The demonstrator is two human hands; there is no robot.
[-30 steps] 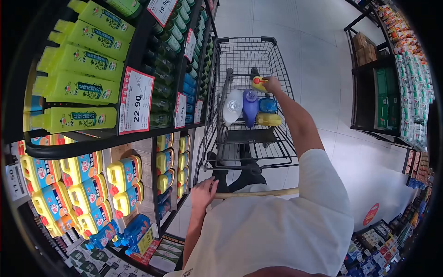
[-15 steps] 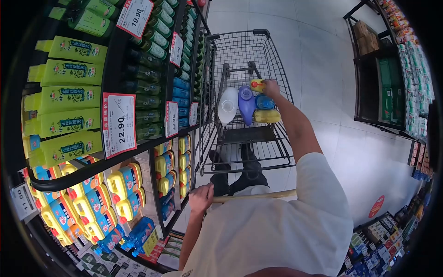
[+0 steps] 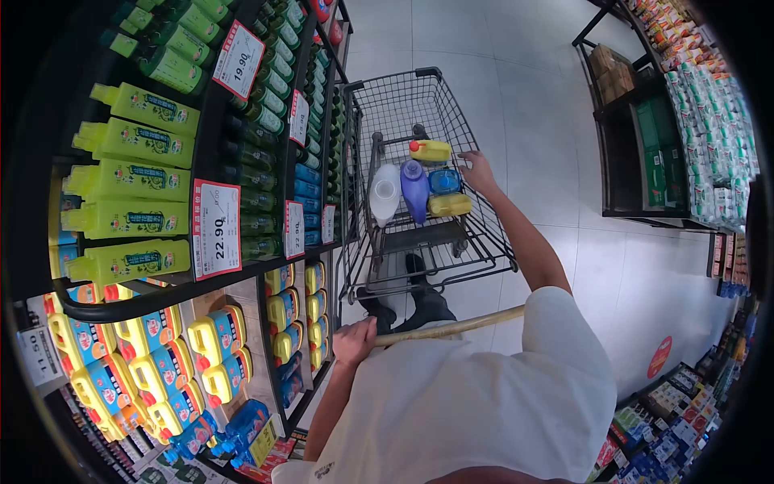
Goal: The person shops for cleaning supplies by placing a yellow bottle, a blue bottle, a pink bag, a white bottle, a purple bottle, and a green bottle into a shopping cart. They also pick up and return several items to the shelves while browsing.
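My left hand point(image 3: 355, 340) is wrapped round the left end of the cart's pale handle bar point(image 3: 451, 327). Over the right side of the wire cart point(image 3: 393, 78), my right hand point(image 3: 477, 171) is empty, its fingers apart, just right of the bottles. Inside the cart a yellow bottle with a red cap point(image 3: 431, 151) lies on its side, farthest from me. Nearer are a white bottle point(image 3: 384, 194), a purple bottle point(image 3: 415, 192), a blue bottle point(image 3: 445, 181) and another yellow bottle point(image 3: 450, 205).
Shelves at the left hold green bottles point(image 3: 149, 181) and yellow jugs point(image 3: 216, 335) behind price tags point(image 3: 217, 230). Grey floor tiles point(image 3: 540, 121) lie right of the cart. Dark shelving point(image 3: 617, 145) with packaged goods point(image 3: 709, 137) stands at the right.
My right hand has let go of the red-capped yellow bottle and drawn back to the right. That bottle now lies sideways. The cart appears slightly shifted and turned in view.
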